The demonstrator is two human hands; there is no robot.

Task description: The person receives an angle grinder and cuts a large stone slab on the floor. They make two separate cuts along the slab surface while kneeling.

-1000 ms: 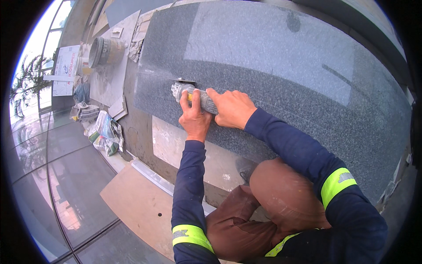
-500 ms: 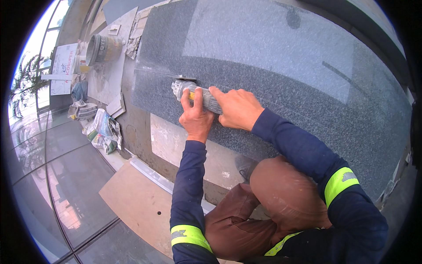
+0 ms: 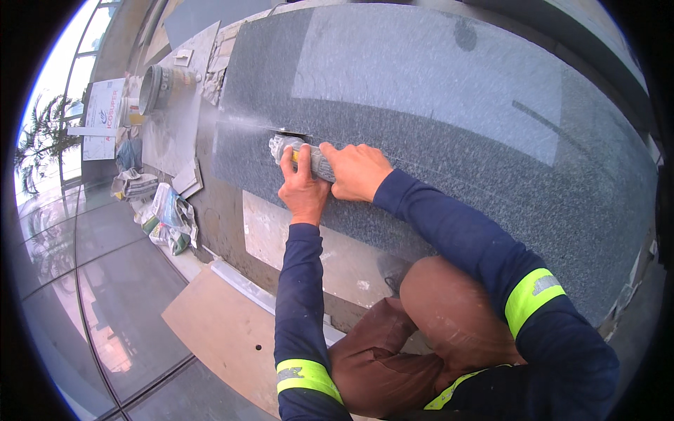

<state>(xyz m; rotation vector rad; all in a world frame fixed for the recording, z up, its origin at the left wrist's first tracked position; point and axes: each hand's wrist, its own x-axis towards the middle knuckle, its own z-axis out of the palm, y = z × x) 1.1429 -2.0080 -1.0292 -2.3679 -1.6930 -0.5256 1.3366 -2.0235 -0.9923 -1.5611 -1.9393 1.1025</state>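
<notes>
Speckled grey slab [image 3: 484, 210] under the fingers, seemingly 1 piece, so cut looks unfinished; depth and length done can't be told. Dust plume [image 3: 242, 121] left of fingers, cutting apparently underway. Left hand [image 3: 306, 195] and right hand [image 3: 361, 172]: fingers wrapped around 1 grinder [image 3: 321, 165], held over slab. Disc [image 3: 293, 132] just beyond left fingertips, at slab surface.

This was a building site: a power tool [image 3: 319, 163] sprayed dust [image 3: 242, 121] off a stone slab [image 3: 435, 133] near a grimy bucket [image 3: 165, 88], crumpled sacks [image 3: 168, 217] and a loose board [image 3: 225, 323].
</notes>
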